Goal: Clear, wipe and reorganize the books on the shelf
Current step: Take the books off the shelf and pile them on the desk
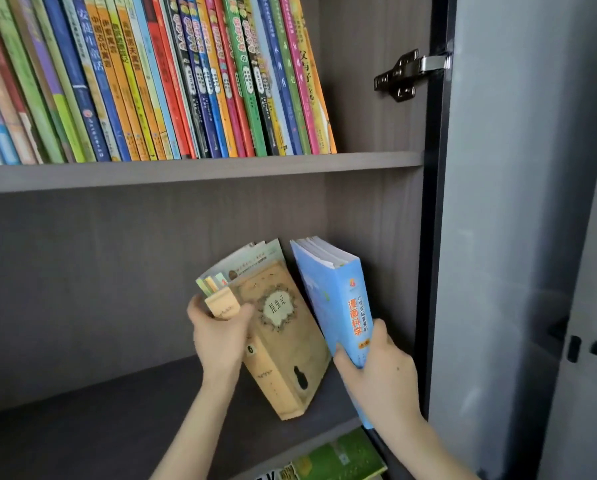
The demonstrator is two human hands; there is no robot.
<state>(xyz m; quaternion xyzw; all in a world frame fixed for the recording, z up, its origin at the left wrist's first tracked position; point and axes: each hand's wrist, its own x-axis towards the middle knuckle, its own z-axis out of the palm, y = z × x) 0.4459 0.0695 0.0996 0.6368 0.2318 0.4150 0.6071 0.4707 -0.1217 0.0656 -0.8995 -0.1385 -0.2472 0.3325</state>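
On the lower shelf (99,410), a matte dark grey wood-grain board, two groups of books are held tilted near the right side wall. The left hand (217,337) grips the top corner of a thick tan book (283,341) with a worn, paper-like cover, an oval title label and a dark keyhole shape. The thumb lies across the front, and the fingers (195,308) curl behind a few thinner pale green books (252,258) bundled with it; the tan book's lower corner points down toward the shelf's front edge. The right hand (376,375) is closed round the lower spine of a thick glossy light blue paperback (335,292) with red lettering, its white page block showing on top. Just apart, the two groups lean in a V. Above, the upper shelf (186,171) carries a dense leaning row of thin, bright spines (151,81). A metal hinge (407,74) joins the cabinet to its smooth grey door (515,237). Below, a green book (345,459) lies flat.
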